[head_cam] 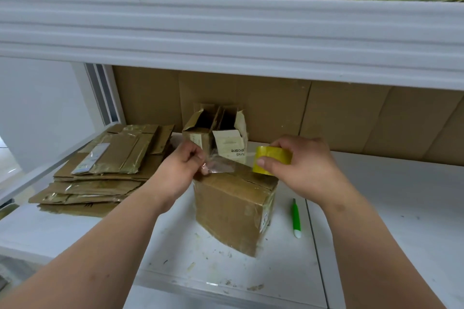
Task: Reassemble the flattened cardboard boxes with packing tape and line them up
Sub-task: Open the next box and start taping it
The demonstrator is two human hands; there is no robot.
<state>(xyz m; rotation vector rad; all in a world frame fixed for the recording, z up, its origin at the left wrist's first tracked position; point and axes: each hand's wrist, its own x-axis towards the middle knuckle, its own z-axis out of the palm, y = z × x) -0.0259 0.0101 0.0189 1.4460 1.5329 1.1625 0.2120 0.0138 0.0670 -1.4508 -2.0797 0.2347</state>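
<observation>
2 bare forearms are seen, no sleeves being worn, with the left hand (184, 162) and right hand (305, 164) ungloved.

The right hand (301, 163) hides much of the tape roll (272, 159); box print (232, 149) partly unreadable.

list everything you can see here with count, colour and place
box being taped: 1, brown, centre of the shelf, under both hands
tape roll: 1, yellow, above the box's top right edge
tape strip: 1, clear, stretched from the roll over the box top
assembled boxes: 2, brown and cream, open-topped, at the back
flattened boxes: a stack, brown, left
pen-like tool: 1, green and white, right of the box
shelf: white, cardboard-backed
left hand: pinches the tape strip's end
right hand: grips the tape roll
</observation>
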